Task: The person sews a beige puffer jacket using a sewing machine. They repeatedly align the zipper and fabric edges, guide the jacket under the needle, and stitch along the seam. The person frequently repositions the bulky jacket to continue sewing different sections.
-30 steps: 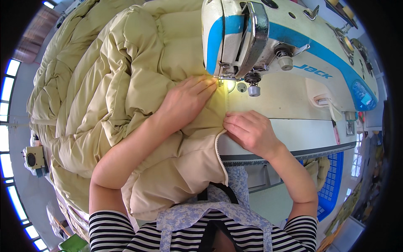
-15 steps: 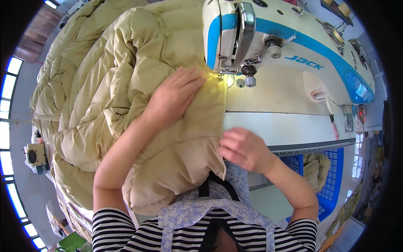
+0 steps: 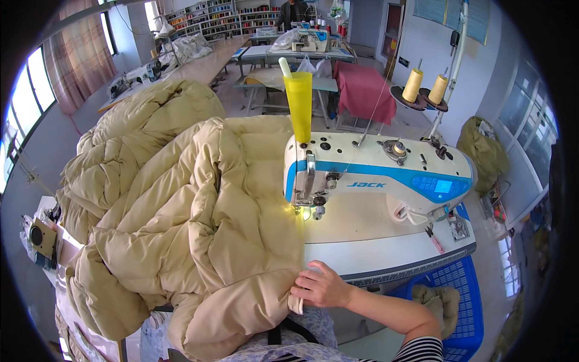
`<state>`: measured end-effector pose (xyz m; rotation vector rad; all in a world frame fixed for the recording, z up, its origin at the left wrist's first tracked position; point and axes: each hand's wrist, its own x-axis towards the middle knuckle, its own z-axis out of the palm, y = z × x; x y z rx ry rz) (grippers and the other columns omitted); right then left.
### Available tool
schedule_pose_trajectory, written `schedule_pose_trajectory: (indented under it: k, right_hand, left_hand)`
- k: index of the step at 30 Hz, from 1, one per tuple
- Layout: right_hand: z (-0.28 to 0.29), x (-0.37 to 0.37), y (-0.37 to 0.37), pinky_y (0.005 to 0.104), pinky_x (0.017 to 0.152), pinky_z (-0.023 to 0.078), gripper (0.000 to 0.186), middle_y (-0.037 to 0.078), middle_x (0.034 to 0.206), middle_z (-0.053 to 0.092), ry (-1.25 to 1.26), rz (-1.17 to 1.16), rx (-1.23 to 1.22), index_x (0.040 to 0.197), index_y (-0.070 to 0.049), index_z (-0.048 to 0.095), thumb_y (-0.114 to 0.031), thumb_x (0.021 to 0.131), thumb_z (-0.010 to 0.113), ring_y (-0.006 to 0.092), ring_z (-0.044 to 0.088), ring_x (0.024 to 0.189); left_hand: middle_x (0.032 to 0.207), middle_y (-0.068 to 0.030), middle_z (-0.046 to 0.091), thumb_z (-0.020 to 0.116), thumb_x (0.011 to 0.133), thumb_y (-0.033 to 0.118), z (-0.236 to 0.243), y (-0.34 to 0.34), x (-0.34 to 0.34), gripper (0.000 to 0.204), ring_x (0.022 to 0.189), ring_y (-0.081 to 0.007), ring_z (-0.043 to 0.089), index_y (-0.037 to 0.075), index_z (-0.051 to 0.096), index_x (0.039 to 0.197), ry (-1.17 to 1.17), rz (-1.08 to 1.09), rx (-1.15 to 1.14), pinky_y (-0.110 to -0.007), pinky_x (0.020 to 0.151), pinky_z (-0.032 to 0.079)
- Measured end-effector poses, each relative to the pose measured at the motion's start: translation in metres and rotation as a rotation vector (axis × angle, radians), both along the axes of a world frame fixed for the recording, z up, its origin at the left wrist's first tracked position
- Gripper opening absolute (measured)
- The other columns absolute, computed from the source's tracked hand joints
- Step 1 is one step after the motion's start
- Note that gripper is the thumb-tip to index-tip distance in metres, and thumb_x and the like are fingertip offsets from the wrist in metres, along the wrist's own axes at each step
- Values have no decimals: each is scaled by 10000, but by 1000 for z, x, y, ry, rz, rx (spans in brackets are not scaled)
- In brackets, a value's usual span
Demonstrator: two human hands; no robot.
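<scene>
My right hand [image 3: 319,283] grips the front edge of a khaki padded garment [image 3: 235,277], its fingers curled over the pale zip edge [image 3: 296,304]. My left hand is not in view. The garment lies in thick folds over the left of the table and runs up to the lit needle area [image 3: 297,211] of a white and blue sewing machine [image 3: 377,163]. A yellow cup [image 3: 298,105] stands on the machine head, and pink-handled snips [image 3: 434,240] lie on the table to the right.
Two thread cones [image 3: 413,84] stand behind the machine. A blue basket [image 3: 467,308] holding padded fabric sits below the table at right. Further back are worktables [image 3: 277,51], a maroon cloth-covered stand [image 3: 362,90] and a person [image 3: 289,12]. An olive sack [image 3: 479,151] is by the wall.
The view has tilted up to show the room. My left hand has gone out of sight. My right hand has moved down the garment's zip edge, toward me.
</scene>
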<state>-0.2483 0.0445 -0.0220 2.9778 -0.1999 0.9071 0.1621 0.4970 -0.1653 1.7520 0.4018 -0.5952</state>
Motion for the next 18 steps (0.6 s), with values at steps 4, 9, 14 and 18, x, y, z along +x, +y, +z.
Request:
schedule_pose_trajectory:
  k: [4, 9, 14, 18]
  right_hand:
    - [-1, 2, -1, 384, 953, 476, 228, -5, 918, 600, 7, 23, 28, 955, -120, 686, -190, 755, 773, 176, 618, 903]
    - [-2, -6, 3, 336, 868, 519, 231, 21, 960, 646, 11, 29, 188, 958, -84, 696, -162, 751, 762, 206, 649, 960]
    - [-10, -11, 11, 341, 832, 537, 245, 23, 1005, 679, -67, -39, 192, 989, -82, 719, -191, 773, 759, 204, 663, 997]
    - [-15, -11, 12, 343, 830, 543, 258, 24, 1005, 699, -74, -68, 212, 1014, -86, 733, -206, 788, 760, 206, 679, 989]
  left_hand:
    - [787, -5, 582, 623, 1026, 348, 6, -59, -13, 331, 658, -125, 533, 63, 655, 1191, 121, 250, -382, -241, 593, 446]
    - [800, -17, 636, 615, 1041, 343, 52, -150, 44, 389, 583, -98, 546, 56, 568, 1299, -161, -319, -816, -237, 532, 460]
    - [692, -36, 633, 523, 1060, 364, 29, -106, 94, 390, 596, -129, 580, 58, 647, 852, -630, -582, -134, -321, 503, 480]
    - [776, -103, 697, 477, 1054, 384, -56, -78, 41, 430, 747, -172, 693, 43, 688, 900, 49, -802, 602, -353, 668, 571]
